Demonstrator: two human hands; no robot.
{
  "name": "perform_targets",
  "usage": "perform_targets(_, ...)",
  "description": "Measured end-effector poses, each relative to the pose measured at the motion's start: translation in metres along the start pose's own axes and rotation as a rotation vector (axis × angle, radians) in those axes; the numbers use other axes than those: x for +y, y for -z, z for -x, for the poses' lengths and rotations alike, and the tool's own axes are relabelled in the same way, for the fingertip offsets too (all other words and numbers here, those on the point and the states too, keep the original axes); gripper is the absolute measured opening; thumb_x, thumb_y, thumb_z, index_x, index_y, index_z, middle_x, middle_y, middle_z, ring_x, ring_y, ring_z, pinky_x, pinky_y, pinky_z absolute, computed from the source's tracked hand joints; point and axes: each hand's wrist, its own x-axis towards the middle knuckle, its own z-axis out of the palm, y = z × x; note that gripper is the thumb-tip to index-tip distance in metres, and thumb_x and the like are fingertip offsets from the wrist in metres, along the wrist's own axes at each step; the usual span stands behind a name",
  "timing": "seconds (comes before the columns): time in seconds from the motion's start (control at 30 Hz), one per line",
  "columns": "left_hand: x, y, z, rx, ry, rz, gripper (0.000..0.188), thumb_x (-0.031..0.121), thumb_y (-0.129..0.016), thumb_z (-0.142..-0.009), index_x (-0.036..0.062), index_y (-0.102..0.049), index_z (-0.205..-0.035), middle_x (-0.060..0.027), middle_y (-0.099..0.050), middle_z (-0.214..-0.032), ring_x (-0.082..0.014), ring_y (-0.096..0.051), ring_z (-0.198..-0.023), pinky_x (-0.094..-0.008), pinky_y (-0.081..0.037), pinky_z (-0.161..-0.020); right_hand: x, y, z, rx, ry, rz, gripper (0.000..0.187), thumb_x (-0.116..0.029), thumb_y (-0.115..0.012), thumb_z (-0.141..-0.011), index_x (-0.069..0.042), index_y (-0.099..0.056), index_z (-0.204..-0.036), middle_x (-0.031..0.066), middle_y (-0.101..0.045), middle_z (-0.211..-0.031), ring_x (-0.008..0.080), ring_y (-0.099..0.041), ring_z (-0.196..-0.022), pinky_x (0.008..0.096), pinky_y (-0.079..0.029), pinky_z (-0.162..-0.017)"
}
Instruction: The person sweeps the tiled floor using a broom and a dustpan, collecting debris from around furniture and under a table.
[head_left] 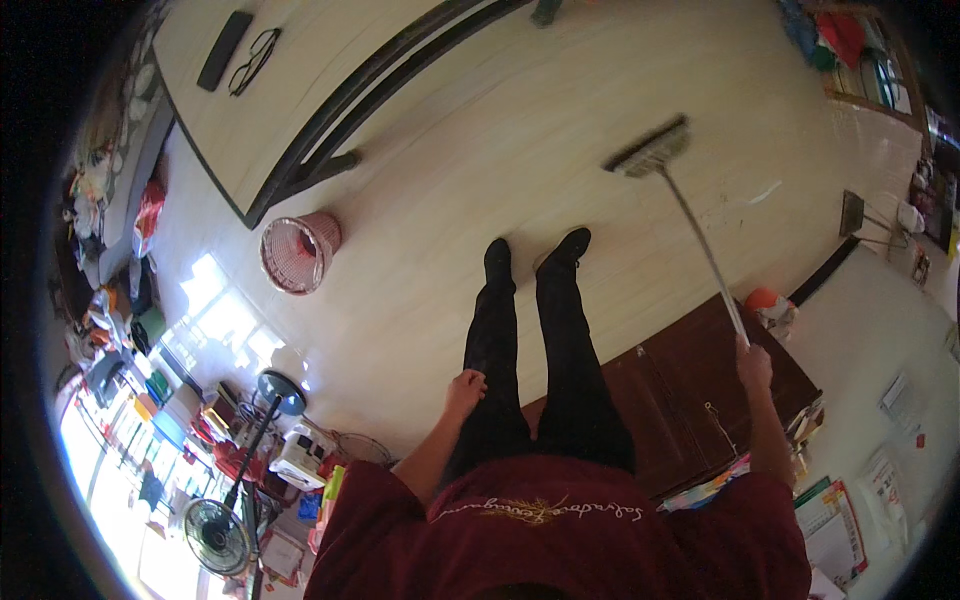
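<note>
My right hand [755,368] is closed around the pale handle of a broom [700,235], held out to my right. The broom's wide bristle head [648,150] is down at the tiled floor [430,290], ahead and to the right of my feet. My left hand [466,392] hangs against my left thigh, its fingers curled in, and nothing shows in them. A small light streak [766,190] marks the floor to the right of the broom head.
A pink wastebasket [301,252] stands front left, by a table [230,130] with eyeglasses [254,62] and a dark case on it. A brown cabinet [670,400] is close on my right. A fan [216,537] and clutter line the left; a dustpan [851,214] stands far right.
</note>
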Motion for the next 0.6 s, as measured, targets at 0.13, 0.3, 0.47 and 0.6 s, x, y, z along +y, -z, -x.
perform_targets(0.13,0.018,0.006,0.001,0.011,0.024,0.014,0.018,0.018,-0.047,-0.083,0.0034,-0.054,-0.089,-0.0051,-0.057,-0.070,-0.0115,-0.053,-0.057,-0.0248,-0.044,-0.055,-0.074,-0.052,-0.021,-0.036,0.285,-0.118,0.045,-0.044,-0.038,-0.083,-0.004,-0.058,-0.083,0.0190,-0.056,-0.072,0.0357,-0.054,-0.069,0.0431,-0.042,-0.062)
perform_targets(0.3,0.048,-0.001,0.004,0.044,0.039,-0.013,0.016,0.017,-0.048,-0.081,0.0033,-0.054,-0.088,-0.0046,-0.056,-0.068,-0.0099,-0.051,-0.055,-0.0221,-0.042,-0.050,-0.274,-0.053,-0.033,-0.190,0.668,-0.004,0.037,-0.034,-0.037,-0.084,-0.004,-0.058,-0.082,0.0135,-0.058,-0.076,0.0303,-0.057,-0.072,0.0411,-0.045,-0.060)
perform_targets(0.47,0.055,-0.011,0.003,0.043,-0.018,0.021,0.017,0.017,-0.049,-0.081,0.0027,-0.054,-0.088,-0.0048,-0.056,-0.069,-0.0092,-0.051,-0.055,-0.0219,-0.042,-0.049,-0.365,-0.042,-0.067,-0.193,0.671,-0.089,0.033,-0.029,-0.039,-0.082,-0.003,-0.060,-0.085,0.0125,-0.060,-0.086,0.0289,-0.058,-0.079,0.0412,-0.046,-0.067)
perform_targets(0.6,0.059,-0.030,0.002,0.043,0.012,-0.059,0.018,0.019,-0.049,-0.081,0.0031,-0.054,-0.089,-0.0044,-0.056,-0.069,-0.0092,-0.051,-0.054,-0.0218,-0.043,-0.049,-0.319,-0.036,-0.116,-0.272,0.443,-0.174,0.044,-0.041,-0.040,-0.080,-0.003,-0.060,-0.088,0.0150,-0.060,-0.089,0.0314,-0.056,-0.085,0.0415,-0.043,-0.072)
